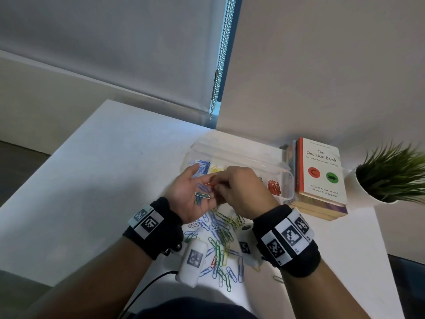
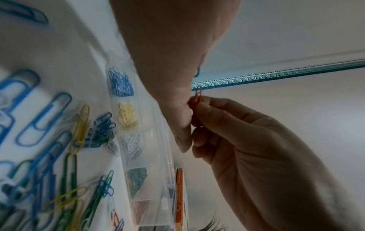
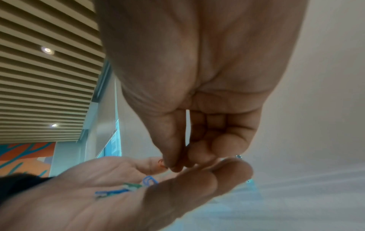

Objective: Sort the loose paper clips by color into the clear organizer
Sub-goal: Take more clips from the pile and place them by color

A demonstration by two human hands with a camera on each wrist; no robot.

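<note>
My left hand is held palm up over the table, with blue, green and white paper clips lying loose in its cupped palm. Fingers relaxed, they also show as the clips in the palm. My right hand pinches one red paper clip just above that palm; the red clip stands upright between thumb and forefinger. Behind the hands lies the clear organizer, with blue, yellow, white, green and red clips in separate compartments.
A heap of mixed loose clips covers the white table under my wrists. A stack of books sits right of the organizer, and a potted plant beyond it. The table's left edge drops off.
</note>
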